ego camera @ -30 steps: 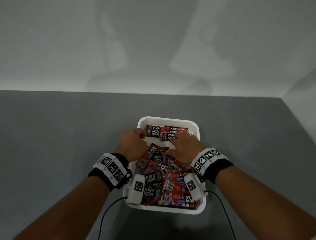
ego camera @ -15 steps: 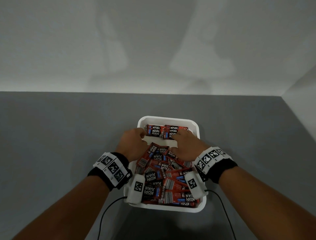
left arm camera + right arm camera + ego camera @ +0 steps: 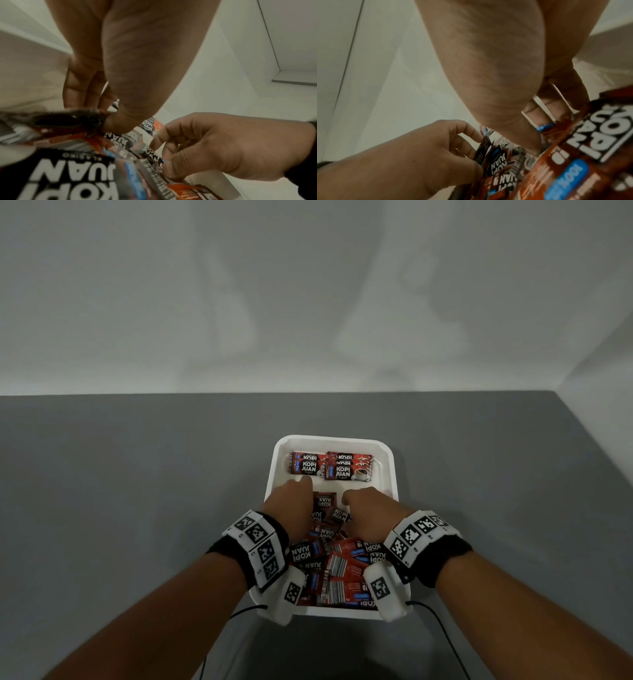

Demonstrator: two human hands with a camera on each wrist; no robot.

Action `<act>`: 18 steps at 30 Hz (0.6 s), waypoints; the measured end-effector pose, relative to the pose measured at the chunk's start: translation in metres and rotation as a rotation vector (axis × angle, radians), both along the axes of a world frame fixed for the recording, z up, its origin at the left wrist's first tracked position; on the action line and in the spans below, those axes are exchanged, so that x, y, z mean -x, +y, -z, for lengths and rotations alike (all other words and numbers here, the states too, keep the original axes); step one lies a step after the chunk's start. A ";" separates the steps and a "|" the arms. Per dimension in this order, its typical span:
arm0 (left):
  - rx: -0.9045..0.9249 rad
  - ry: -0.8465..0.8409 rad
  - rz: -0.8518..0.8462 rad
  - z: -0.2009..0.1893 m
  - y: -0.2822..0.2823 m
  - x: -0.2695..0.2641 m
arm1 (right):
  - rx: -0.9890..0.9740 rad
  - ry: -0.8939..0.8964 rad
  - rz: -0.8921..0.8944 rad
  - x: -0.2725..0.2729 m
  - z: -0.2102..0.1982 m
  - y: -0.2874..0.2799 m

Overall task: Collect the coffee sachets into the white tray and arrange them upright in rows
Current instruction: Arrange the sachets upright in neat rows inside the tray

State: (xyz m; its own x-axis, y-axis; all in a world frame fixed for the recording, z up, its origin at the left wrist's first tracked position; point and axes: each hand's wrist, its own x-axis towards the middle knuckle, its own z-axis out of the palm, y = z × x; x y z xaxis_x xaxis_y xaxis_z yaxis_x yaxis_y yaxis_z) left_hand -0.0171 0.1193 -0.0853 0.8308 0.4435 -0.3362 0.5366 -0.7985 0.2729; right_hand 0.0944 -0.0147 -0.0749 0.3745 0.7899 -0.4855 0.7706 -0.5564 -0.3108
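Left wrist view puts me right at my fingers (image 3: 82,94): my left hand (image 3: 291,505) has them curled down with the thumb pinching a sachet's edge in the loose pile of coffee sachets (image 3: 342,563), and my right hand (image 3: 368,511) is doing the same just beside it, fingertips nipped on another packet's top edge. I'm gripping by the edges because these flat packets, I reckon, slip and fan out if I grab them by the face; an edge pinch lets me swing one upright.

Beyond my knuckles sits a bare strip of tray floor, and past that the standing row (image 3: 330,465) leans against the far wall of the white tray (image 3: 388,455), labels facing me. That wall props them, which is why I'm building rows from the back forward.

All the sachets I can see are inside the tray, which rests on the grey counter (image 3: 137,491).

Compared with a second ago, both hands have pulled back: they were up at the far row, fingertips on those packets, and now they're down in the heap with the row standing free.
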 end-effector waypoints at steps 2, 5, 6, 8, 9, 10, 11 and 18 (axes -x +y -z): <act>-0.002 -0.013 -0.006 -0.002 -0.002 0.000 | -0.009 0.014 -0.001 0.000 0.000 0.001; -0.002 -0.062 -0.047 -0.005 0.001 0.001 | -0.039 0.047 0.022 -0.003 0.000 0.001; 0.017 -0.080 -0.066 -0.005 0.004 0.001 | -0.044 0.065 0.030 -0.004 -0.001 0.001; 0.099 -0.126 -0.098 -0.006 0.010 0.002 | -0.056 0.108 0.031 -0.005 -0.002 -0.001; 0.145 -0.161 -0.115 -0.007 0.013 0.003 | -0.061 0.125 0.026 -0.005 -0.002 -0.002; 0.183 -0.206 -0.126 -0.009 0.016 0.003 | -0.064 0.135 0.021 -0.004 -0.003 -0.004; 0.203 -0.246 -0.131 -0.012 0.019 0.003 | -0.066 0.144 0.025 -0.003 -0.002 -0.005; 0.421 -0.341 -0.287 -0.028 0.022 -0.006 | -0.091 0.154 0.010 0.002 0.002 -0.003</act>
State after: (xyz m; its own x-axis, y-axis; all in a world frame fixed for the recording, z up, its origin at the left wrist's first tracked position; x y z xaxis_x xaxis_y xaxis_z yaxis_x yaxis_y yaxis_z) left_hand -0.0115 0.1415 -0.0578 0.7893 0.5530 -0.2670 0.5413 -0.4212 0.7277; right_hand 0.0920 -0.0177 -0.0771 0.3097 0.8297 -0.4644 0.7045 -0.5283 -0.4740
